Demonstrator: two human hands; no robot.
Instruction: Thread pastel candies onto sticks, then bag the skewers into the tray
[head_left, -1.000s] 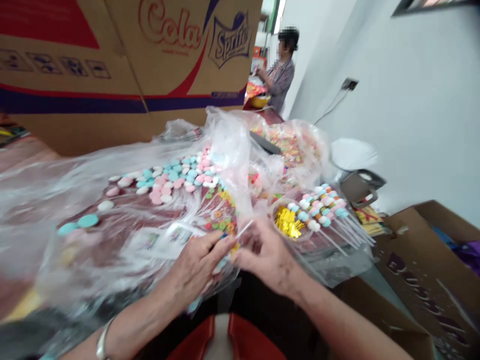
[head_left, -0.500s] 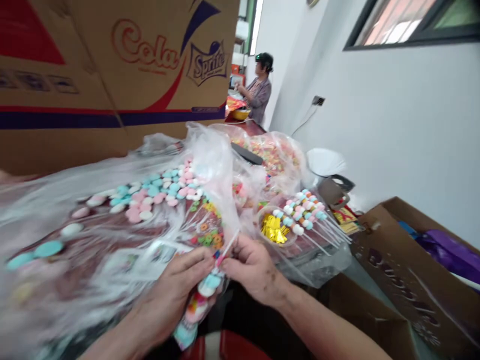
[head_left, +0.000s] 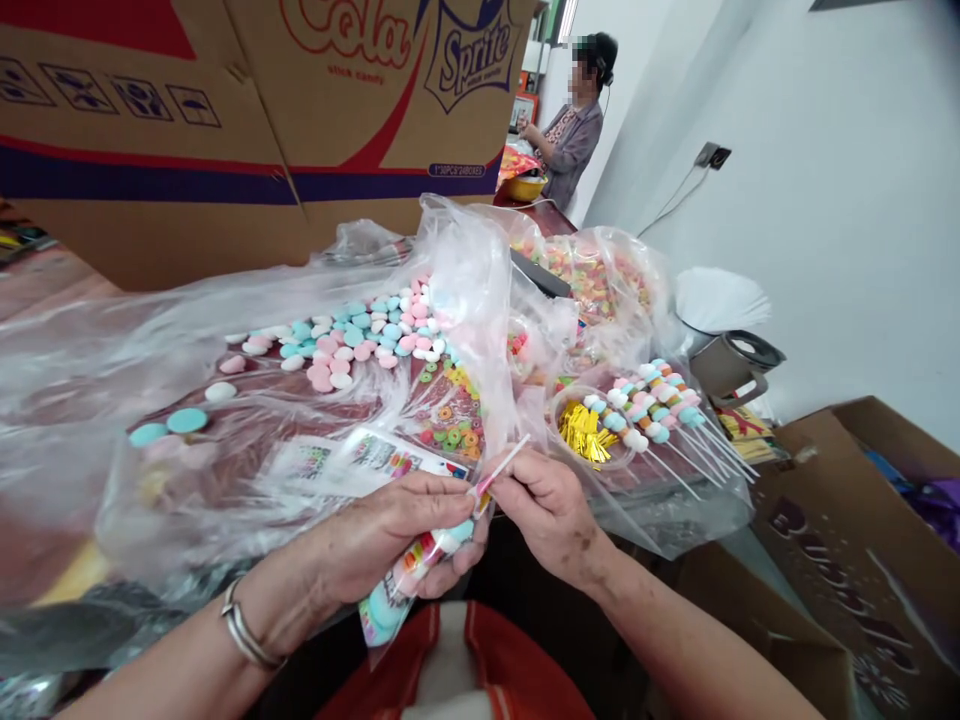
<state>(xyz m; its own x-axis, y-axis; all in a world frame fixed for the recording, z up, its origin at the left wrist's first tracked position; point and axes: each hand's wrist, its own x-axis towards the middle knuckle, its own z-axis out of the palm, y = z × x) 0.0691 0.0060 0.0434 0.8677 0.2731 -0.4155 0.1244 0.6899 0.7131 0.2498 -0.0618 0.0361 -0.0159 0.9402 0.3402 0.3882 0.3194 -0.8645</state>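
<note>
My left hand [head_left: 390, 525], with a bracelet on the wrist, is closed around a marshmallow skewer [head_left: 409, 575] in a clear printed bag. The bagged end slants down to the left. Its white stick [head_left: 516, 453] juts up to the right, between both hands. With thumb and fingers pinched, my right hand [head_left: 544, 510] grips the gathered neck of the bag around the stick. Whether it also holds a tie is hidden. Just beyond lie flat printed bags [head_left: 397, 455]. Gold twist ties [head_left: 587, 435] fill a round tub right of my hands, beside several unbagged marshmallow skewers [head_left: 656, 400].
Loose pastel candies [head_left: 352, 345] and ring gummies [head_left: 450, 410] lie on plastic sheeting. A big carton [head_left: 337, 130] stands behind. At right are a grey jug [head_left: 731, 365] and an open carton [head_left: 832, 540]. A co-worker [head_left: 577, 130] stands at the far end.
My view has tilted down and shifted left, so the scene sits further right. Both hands keep hold of the bagged skewer, which now lies more level. The stick leans further right.
</note>
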